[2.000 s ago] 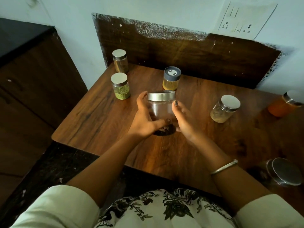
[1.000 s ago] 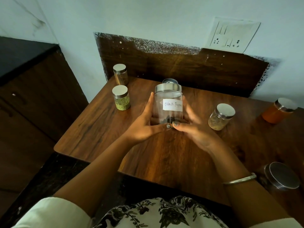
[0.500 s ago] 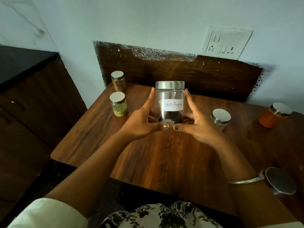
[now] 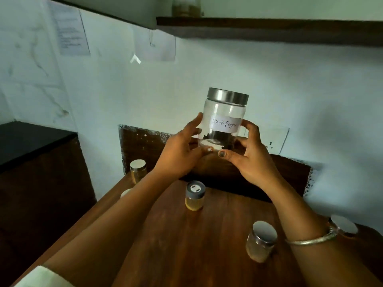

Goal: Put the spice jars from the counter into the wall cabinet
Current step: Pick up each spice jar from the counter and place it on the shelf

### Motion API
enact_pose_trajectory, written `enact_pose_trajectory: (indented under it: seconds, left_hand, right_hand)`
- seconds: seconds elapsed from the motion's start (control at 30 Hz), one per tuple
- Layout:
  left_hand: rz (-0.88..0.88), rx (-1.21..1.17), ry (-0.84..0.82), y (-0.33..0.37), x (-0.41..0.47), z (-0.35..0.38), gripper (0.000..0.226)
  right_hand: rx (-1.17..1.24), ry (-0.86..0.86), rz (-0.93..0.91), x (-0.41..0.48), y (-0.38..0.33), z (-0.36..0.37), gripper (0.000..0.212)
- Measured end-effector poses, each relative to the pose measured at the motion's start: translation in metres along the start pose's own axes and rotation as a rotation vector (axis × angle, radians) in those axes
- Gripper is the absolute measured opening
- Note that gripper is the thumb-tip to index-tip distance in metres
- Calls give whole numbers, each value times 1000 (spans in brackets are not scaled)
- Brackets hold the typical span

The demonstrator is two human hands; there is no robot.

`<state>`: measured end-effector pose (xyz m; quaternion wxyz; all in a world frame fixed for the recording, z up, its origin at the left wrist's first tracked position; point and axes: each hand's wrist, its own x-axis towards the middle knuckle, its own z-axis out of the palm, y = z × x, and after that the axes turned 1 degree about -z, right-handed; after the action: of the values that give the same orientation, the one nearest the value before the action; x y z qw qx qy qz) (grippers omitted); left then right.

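From the head view, the left hand and right hand grasp the Black Pepper jar in the air, with dark grains at its bottom. A grey-capped jar of yellow spice stands on the wooden surface. A dark shelf runs overhead.

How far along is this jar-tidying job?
Early. One blurry jar seems already up on the shelf. The Black Pepper jar is in hand, held above the counter between left hand and right hand. At least four jars wait below, the grey-lidded jar among them.
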<state>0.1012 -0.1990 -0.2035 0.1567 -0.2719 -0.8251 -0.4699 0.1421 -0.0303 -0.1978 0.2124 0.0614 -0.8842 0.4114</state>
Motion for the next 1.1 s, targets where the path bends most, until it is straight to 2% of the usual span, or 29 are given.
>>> enact_pose_trajectory:
  seconds: [0.13,0.3,0.47,0.73,0.97,1.1]
  left_hand:
    - [87,25,117,22,58,-12,78]
    - [202,18,187,50,139,-45,82]
    - [268,-72,257,69,206,-67,65]
    - [341,-66,291,59,285,-75,52]
    - [351,20,395,33,314,-57,43]
    - [396,79,463,26,320,-51,35]
  right_hand:
    - [-20,129,-109,54,-25,-23,83]
    - [-37,321,-247,130,-58,-47,84]
    - [-68,466,-320,195,-83,-64,82]
    - [-194,550,-324,270,-93,-67,64]
    - [-337,550,-190,288,-94,-57,56]
    - [-514,565,-133,294,-99,-48,46]
